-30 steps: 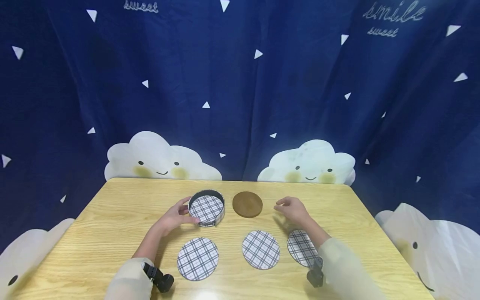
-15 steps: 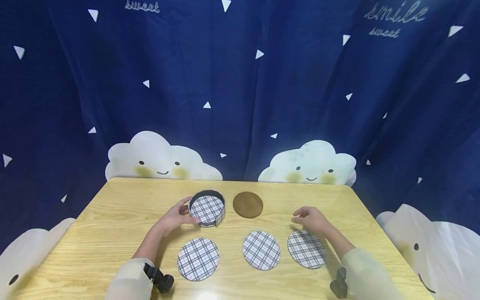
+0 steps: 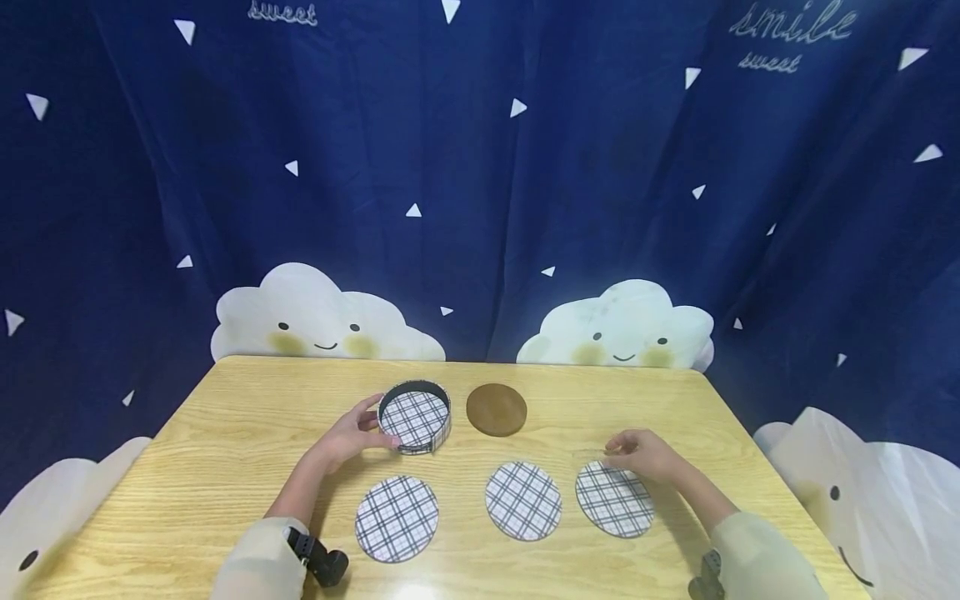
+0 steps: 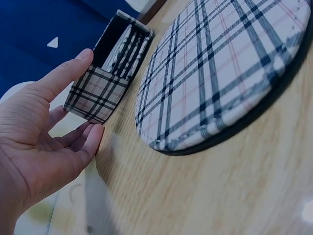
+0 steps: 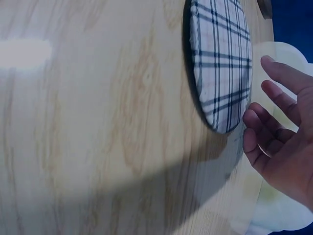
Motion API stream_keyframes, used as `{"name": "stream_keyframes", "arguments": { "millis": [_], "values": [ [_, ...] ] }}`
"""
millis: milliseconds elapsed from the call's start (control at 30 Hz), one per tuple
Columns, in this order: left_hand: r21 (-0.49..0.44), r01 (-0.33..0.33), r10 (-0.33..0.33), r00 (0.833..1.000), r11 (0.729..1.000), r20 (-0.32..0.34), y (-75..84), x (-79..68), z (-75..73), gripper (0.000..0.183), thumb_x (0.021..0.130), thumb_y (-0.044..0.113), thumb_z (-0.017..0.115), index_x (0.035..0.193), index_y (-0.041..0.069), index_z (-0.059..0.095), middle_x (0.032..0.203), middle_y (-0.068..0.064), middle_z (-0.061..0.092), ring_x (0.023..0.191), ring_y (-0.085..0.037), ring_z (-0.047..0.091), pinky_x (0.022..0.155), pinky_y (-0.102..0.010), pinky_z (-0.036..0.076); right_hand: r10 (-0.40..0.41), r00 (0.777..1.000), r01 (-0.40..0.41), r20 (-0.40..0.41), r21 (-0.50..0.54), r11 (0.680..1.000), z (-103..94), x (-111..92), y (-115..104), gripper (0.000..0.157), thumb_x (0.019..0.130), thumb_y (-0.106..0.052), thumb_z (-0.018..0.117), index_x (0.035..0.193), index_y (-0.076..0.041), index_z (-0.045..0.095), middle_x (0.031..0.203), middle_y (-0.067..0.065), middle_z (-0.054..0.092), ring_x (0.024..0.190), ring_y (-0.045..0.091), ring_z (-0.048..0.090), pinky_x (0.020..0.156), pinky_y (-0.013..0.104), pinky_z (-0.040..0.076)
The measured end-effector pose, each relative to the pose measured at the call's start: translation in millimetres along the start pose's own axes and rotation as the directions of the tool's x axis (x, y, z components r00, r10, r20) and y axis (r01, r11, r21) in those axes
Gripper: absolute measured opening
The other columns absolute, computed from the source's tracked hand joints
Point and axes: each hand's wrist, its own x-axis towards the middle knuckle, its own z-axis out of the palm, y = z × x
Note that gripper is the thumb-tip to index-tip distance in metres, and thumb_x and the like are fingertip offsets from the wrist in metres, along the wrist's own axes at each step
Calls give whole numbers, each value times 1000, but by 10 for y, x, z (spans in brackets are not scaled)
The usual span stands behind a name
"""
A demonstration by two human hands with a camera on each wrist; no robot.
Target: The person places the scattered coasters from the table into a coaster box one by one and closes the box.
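Note:
My left hand (image 3: 348, 435) grips a round plaid coaster holder (image 4: 95, 93) at its side, thumb at the rim and fingers against the outer wall. Inside the holder, several plaid coasters lie stacked, seen edge-on through its gap in the left wrist view. At the right, my right hand (image 3: 647, 455) hovers by the far edge of a plaid round coaster (image 3: 615, 500). Its fingers (image 5: 281, 100) are loosely bent, with nothing between them. Two more plaid coasters lie flat, one in the middle (image 3: 522, 501) and one at the left (image 3: 397, 518).
A brown round disc (image 3: 497, 409) lies to the right of the holder, towards the back. Everything rests on a light wooden table (image 3: 247, 433). Behind its far edge hangs a dark blue curtain (image 3: 480, 167) with white clouds and triangles.
My right hand has moved right and nearer, from beside the brown disc to the far edge of the right coaster, uncovering that coaster. The left hand stays on the holder.

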Motion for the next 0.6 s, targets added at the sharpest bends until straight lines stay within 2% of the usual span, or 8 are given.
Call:
{"name": "stream_keyframes", "arguments": {
  "millis": [167, 433, 600],
  "values": [
    [3, 1, -1, 1000, 1000, 3, 6, 3, -5, 101, 72, 23, 80, 149, 11, 17, 143, -29, 35, 133, -43, 34, 107, -57, 32, -12, 1000, 13, 17, -19, 1000, -32, -33, 72, 41, 75, -31, 76, 104, -5, 66, 102, 9, 66, 97, 27, 60, 88, 47, 49],
    [-7, -8, 8, 1000, 1000, 11, 9, 4, -4, 100, 72, 22, 80, 149, 10, 17, 143, -29, 35, 133, -44, 33, 108, -58, 31, -65, 995, 66, 71, -14, 998, -94, -92, 128, 43, 71, -31, 79, 103, -4, 66, 99, 8, 64, 89, 19, 55, 77, 35, 47],
    [2, -5, 5, 1000, 1000, 8, 4, -3, -1, 100, 73, 22, 80, 150, 11, 16, 144, -29, 34, 134, -44, 32, 108, -58, 31, -76, 991, 78, 107, -17, 997, -104, -122, 132, 47, 69, -32, 81, 104, -5, 65, 107, 15, 64, 99, 31, 59, 86, 48, 49]
  ]
}}
